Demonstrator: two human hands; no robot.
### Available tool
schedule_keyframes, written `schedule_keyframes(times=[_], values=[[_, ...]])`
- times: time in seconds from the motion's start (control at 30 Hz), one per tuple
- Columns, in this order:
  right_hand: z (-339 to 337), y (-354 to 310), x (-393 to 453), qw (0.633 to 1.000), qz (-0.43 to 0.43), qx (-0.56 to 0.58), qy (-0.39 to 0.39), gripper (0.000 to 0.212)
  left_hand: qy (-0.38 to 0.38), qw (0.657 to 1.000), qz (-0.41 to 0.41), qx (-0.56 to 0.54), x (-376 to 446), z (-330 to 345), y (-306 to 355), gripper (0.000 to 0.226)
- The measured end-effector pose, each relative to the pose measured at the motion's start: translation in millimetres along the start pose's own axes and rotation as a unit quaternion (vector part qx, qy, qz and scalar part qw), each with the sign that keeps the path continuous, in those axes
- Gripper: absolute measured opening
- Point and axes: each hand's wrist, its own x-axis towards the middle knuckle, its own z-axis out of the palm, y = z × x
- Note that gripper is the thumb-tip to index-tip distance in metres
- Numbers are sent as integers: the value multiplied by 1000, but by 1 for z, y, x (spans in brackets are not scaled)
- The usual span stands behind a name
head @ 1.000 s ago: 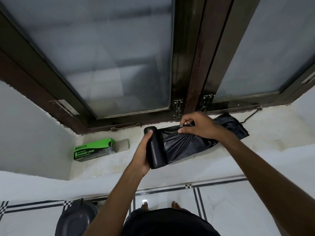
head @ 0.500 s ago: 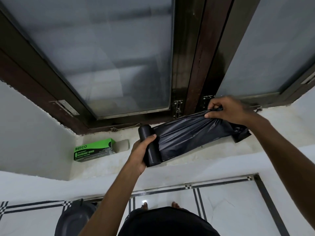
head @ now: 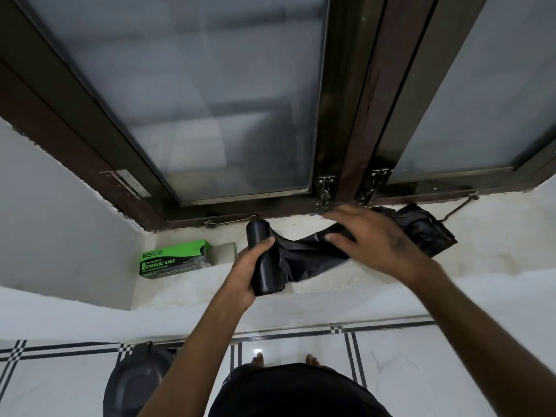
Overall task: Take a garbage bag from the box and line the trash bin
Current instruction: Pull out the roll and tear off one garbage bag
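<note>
My left hand (head: 245,273) grips a black roll of garbage bags (head: 262,260) above the white window sill. A black garbage bag (head: 310,254) is unrolled from it to the right, and its crumpled far end (head: 421,227) lies on the sill. My right hand (head: 373,239) hovers over the unrolled bag with its fingers spread and blurred, holding nothing. The green garbage bag box (head: 174,258) lies on the sill to the left, its open flap facing the roll. The dark trash bin (head: 135,383) stands on the floor at the lower left, partly hidden by my left arm.
The window sill (head: 481,236) runs under a dark-framed window (head: 346,145) with frosted glass and metal latches. A white wall closes the left side. Below is a white tiled floor (head: 436,371) with black lines, and my bare feet stand near the wall.
My right hand has let go of the bag's far end and swung back left over the unrolled bag. The bag has dropped onto the sill. The left hand still holds the roll.
</note>
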Motion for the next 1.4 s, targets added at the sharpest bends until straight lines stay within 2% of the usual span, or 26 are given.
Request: schedule_keyframes(times=[0.1, 0.23, 0.3, 0.37, 0.43, 0.47, 0.53, 0.6, 0.73, 0.93, 1.03, 1.23, 1.3, 1.4], values=[[24, -30, 13, 990, -22, 138, -17, 52, -22, 1000, -6, -16, -5, -3, 1, 39], [51, -31, 43, 953, 35, 284, -103, 67, -56, 997, -3, -44, -10, -8, 1, 48], [59, -29, 52, 923, 42, 357, -136, 62, -78, 995, -5, -62, -13, -10, 2, 48], [61, -25, 56, 902, 46, 402, -152, 43, -84, 994, -4, -77, -17, -12, 3, 47], [62, -21, 58, 897, 41, 415, -145, 28, -74, 994, -1, -83, -18, -19, 3, 52], [63, -20, 58, 895, 37, 421, -141, 27, -70, 994, -1, -85, -18, -22, 3, 57], [65, -20, 59, 887, 45, 433, -156, 39, -79, 993, -2, -90, -18, -28, 3, 64], [68, -23, 61, 869, 62, 451, -193, 54, -90, 992, 5, -92, -18, -27, 3, 61], [71, -25, 63, 848, 73, 490, -189, 37, -71, 993, 12, -94, -18, -21, 6, 53], [60, -20, 59, 864, 63, 469, -171, 5, -34, 997, 64, -17, -19, -22, 5, 45], [59, -21, 58, 865, 63, 468, -168, 10, -11, 996, 84, -7, -17, -16, 4, 48], [70, -26, 55, 883, 99, 440, -128, 11, 14, 995, 97, -8, -14, -9, 4, 31], [68, -28, 54, 879, 116, 450, -104, 12, 23, 995, 97, -2, -14, -8, 5, 26], [66, -32, 52, 877, 100, 457, -113, 12, 25, 995, 95, -10, -14, -6, 7, 23]])
